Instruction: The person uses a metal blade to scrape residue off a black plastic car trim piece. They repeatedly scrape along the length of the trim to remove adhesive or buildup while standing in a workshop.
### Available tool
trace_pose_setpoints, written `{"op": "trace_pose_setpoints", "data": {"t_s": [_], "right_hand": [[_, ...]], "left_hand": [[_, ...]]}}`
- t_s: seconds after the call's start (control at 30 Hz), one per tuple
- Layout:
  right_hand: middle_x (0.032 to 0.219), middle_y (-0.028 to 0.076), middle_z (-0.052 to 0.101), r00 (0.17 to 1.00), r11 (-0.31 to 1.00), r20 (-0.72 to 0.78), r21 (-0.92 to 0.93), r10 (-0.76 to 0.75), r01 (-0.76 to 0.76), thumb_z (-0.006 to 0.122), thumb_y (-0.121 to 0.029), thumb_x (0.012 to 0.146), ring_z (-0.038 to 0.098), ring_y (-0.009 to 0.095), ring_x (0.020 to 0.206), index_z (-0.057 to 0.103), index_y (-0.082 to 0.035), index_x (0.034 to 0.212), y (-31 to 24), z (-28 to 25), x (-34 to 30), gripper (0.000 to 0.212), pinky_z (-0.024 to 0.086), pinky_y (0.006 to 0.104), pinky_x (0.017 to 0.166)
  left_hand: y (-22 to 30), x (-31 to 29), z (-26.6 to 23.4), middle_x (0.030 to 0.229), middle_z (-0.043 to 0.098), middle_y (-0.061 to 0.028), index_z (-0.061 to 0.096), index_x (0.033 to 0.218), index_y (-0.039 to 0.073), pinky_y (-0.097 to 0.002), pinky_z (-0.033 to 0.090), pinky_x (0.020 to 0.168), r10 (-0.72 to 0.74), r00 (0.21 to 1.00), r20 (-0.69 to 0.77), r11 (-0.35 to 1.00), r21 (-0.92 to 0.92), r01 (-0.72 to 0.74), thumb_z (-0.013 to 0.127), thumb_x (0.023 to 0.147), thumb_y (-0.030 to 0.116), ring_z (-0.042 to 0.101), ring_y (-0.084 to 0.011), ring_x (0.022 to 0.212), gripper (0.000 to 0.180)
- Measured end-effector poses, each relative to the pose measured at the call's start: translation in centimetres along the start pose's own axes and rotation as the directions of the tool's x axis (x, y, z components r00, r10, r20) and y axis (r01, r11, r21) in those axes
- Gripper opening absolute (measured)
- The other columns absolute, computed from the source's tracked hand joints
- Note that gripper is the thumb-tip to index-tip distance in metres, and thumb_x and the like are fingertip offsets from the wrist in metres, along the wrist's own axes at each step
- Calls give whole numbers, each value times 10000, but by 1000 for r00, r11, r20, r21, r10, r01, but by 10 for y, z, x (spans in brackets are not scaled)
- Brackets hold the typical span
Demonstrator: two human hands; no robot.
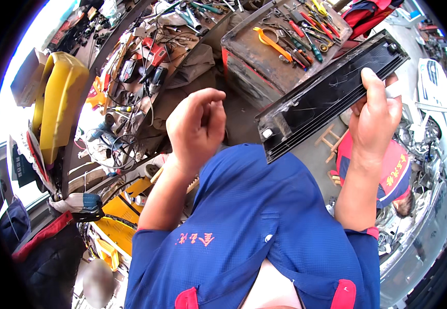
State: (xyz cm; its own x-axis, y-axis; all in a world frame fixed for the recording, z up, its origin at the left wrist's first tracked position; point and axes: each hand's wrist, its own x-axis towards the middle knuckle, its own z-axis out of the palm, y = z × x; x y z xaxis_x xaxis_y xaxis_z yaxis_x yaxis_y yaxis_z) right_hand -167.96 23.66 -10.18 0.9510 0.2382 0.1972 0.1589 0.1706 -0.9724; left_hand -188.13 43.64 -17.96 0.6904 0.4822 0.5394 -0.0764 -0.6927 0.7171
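My right hand (375,116) grips a long black panel (322,97) by its lower edge, near the right end, thumb lying over the face. The panel is held up at a slant, its left end lower and nearer to me. Its face is glossy and scratched, with ridged edges and a small white piece at the left end. To the left of the panel and apart from it, my left hand (196,129) is raised with its fingers curled closed. Whatever lies inside that hand, if anything, is hidden.
Beyond the panel stands a metal tool cabinet (244,51) topped with pliers, screwdrivers and an orange pry tool (272,45). A cluttered bench (182,62) with a red power tool (154,54) is at left. A co-worker (375,165) bends beside a vehicle's exposed parts at right, near a wooden stool (329,141).
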Motion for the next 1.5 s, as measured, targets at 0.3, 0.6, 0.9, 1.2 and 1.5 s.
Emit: {"op": "trace_pose_setpoints", "data": {"t_s": [0.3,0.6,0.9,1.2,1.5], "right_hand": [[1058,63,688,1000,1000,30,27,-4,3,601,-46,995,679,132,876,597,4,1315,17,14,-39,324,578,278,772],[1076,70,662,984,970,-44,-180,-173,162,652,-51,1001,579,67,817,514,57,1383,25,32,-80,420,459,212,662],[1088,62,655,966,946,3,-205,-257,252,665,-27,997,579,81,865,517,58,1359,22,21,-83,400,485,232,766],[912,-33,644,989,990,-51,-24,138,-139,634,-51,1005,523,17,646,576,-30,1318,17,-13,-68,320,399,184,547],[1010,34,672,992,993,-102,90,79,-70,581,-58,1034,639,88,778,565,-38,1379,30,-35,-49,346,520,223,635]], "left_hand": [[-7,-6,-19,796,629,-9,668,1069,-16,-257,521,764,-521,715,467,465,-547,696,480,1079,106,527,-65,666,224],[5,6,-26,757,560,-48,650,953,-14,-320,473,685,-386,599,702,626,-277,729,616,1006,303,537,-125,717,323],[17,21,-11,737,588,-68,662,933,-3,-327,489,681,-325,462,825,621,-183,762,783,939,182,592,-139,739,221],[-17,39,1,687,615,-52,599,793,-11,-341,430,557,-232,947,221,971,108,213,640,1000,107,579,-171,593,242],[22,-37,10,1116,735,-191,576,1322,-56,-341,574,900,-418,434,798,-31,-490,871,541,986,593,725,-217,982,732]]}}
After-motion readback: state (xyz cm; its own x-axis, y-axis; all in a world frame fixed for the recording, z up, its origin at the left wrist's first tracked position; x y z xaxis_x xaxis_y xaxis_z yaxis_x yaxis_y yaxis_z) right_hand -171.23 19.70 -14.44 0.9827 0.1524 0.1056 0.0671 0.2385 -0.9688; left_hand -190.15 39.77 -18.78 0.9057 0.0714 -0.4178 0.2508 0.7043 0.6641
